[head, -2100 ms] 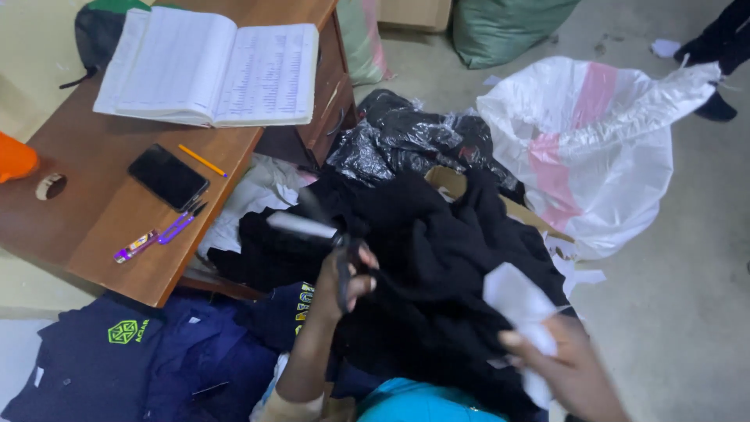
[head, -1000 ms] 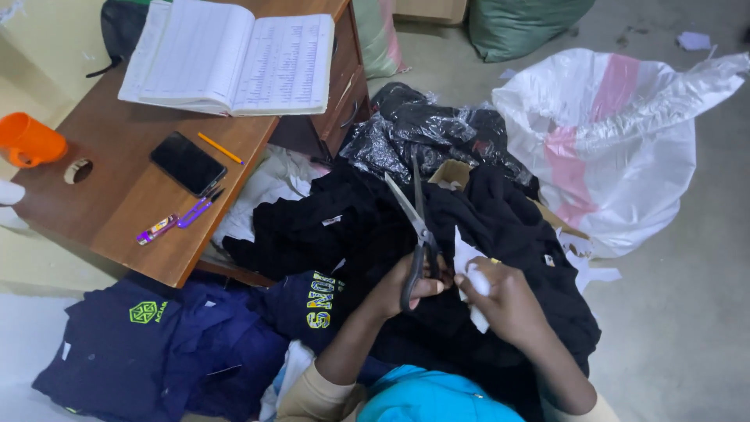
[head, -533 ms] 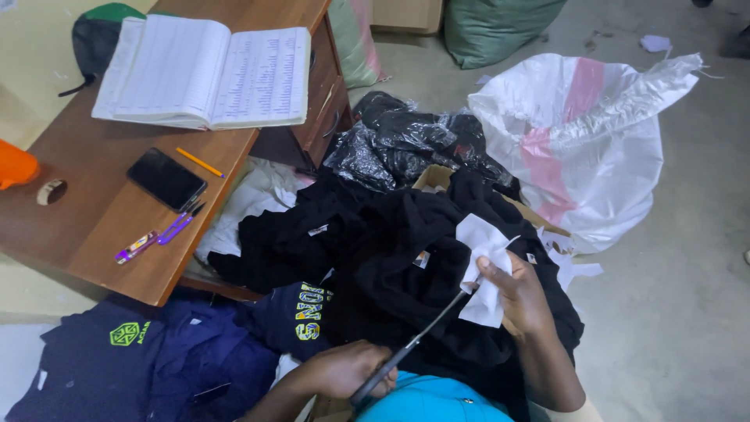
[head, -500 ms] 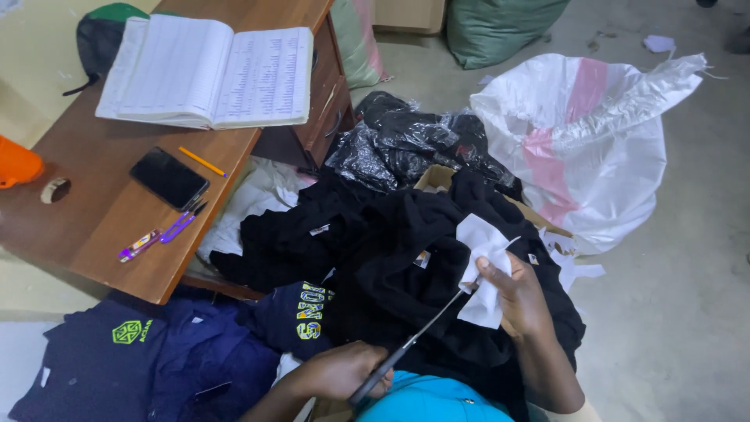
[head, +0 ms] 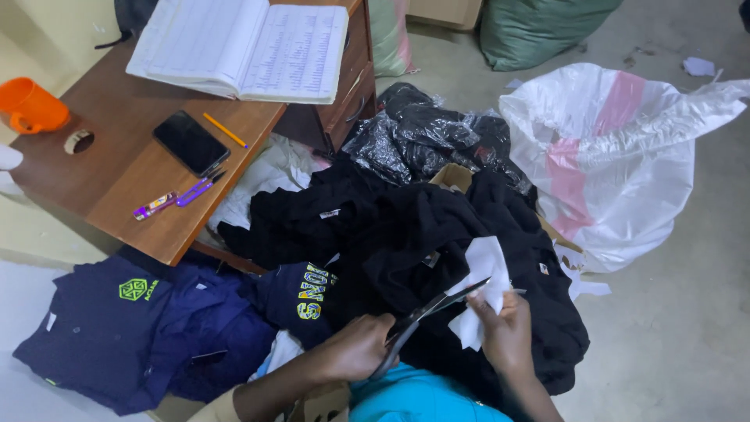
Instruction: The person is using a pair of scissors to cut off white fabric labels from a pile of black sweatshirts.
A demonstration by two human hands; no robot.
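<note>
Both hands closer now — left hand (head: pixel 355 352) gripping scissors (head: pixel 426 320), right hand (head: pixel 504 332) pinching white paper (head: pixel 484 289).

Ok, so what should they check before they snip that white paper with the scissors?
1. Left hand has a grip on the dark metal scissors: ok.
2. Right hand holds the white paper piece: ok.
3. Scissor blades meet the paper: ok, the tips reach its edge.
4. Right fingers clear of the blades: cannot tell, they sit very close.
5. Black garment pile clear of the blades: not ok, it lies right under them.
6. Black phone on the brown wooden desk out of the way: ok.
</note>
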